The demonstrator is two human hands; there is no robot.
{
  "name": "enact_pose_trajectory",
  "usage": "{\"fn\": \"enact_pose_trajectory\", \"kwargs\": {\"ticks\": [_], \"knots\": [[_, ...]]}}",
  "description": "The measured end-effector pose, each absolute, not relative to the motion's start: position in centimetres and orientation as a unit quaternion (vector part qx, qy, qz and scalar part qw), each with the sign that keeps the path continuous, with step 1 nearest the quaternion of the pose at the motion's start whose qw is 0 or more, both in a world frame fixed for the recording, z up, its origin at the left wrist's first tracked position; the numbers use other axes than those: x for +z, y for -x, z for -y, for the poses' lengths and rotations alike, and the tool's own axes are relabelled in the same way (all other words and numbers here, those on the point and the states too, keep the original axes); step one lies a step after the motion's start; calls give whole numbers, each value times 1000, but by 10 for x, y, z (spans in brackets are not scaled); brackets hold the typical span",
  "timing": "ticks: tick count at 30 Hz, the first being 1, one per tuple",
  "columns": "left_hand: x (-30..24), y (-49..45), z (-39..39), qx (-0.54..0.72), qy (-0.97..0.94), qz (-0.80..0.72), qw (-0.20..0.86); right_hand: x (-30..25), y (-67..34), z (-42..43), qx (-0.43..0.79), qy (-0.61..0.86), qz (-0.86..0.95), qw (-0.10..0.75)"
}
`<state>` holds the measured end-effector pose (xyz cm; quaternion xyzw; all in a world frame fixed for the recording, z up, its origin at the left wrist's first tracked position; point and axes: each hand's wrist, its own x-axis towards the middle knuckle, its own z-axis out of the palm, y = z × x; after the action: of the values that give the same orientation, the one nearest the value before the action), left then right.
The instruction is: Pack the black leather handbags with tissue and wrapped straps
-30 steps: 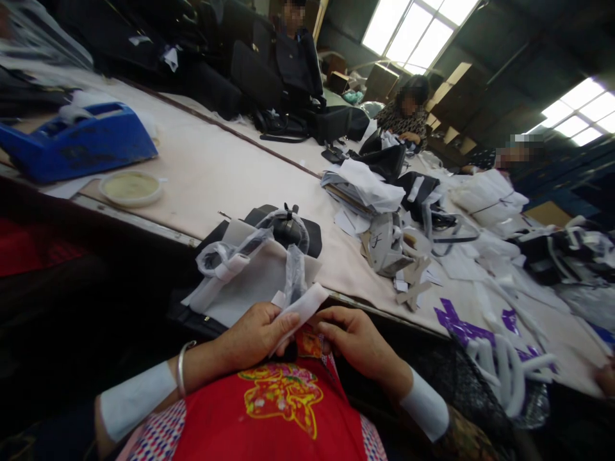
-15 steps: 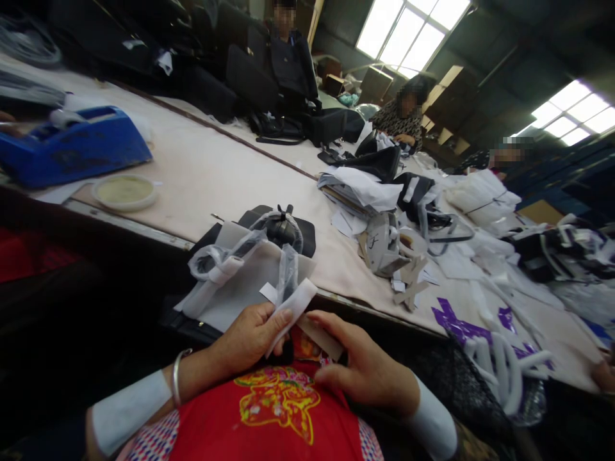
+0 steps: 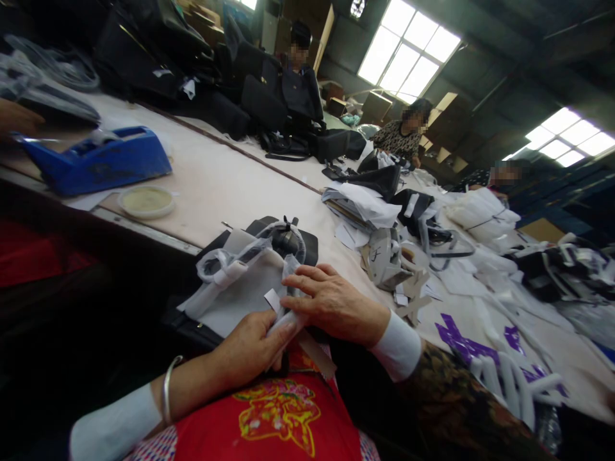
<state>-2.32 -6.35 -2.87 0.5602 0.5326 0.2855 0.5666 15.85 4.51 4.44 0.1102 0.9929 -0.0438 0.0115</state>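
Observation:
My left hand is closed around a white foam strip, at the end of a strap covered in clear plastic. Over that strip lies my right hand, its fingers stretched out and touching the wrap. A beige tape piece hangs below my hands, its upper end hidden. The strap belongs to a black handbag lying at the table edge, partly under a grey-white sheet. Another foam-wrapped strap part rests on the sheet. A small white tag sticks up beside my left fingers.
A blue tape dispenser and a round shallow dish stand at the left. To the right are a grey tape dispenser, stacked papers and white foam tubes. Black bags and other people fill the far side.
My right hand has moved up from beside the strip onto it, fingers now flat. The beige tape it was at now hangs below. The view has shifted slightly.

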Motion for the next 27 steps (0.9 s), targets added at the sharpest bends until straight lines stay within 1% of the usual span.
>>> {"fn": "enact_pose_trajectory", "kwargs": {"ticks": [6, 11, 18, 21, 27], "knots": [[-35, 33, 75, 323, -513, -549, 575, 24, -139, -44, -55, -78, -995, -4], [-32, 38, 76, 304, -527, -558, 564, 6, -141, -37, -85, -83, -992, -42], [-37, 42, 71, 267, -543, -515, 608, 13, -142, -46, -87, -55, -995, -13], [-38, 41, 70, 277, -541, -511, 608, 19, -141, -49, -90, -35, -995, 8], [-36, 44, 70, 290, -527, -500, 623, 20, -126, -55, -66, -2, -998, 22]]}}
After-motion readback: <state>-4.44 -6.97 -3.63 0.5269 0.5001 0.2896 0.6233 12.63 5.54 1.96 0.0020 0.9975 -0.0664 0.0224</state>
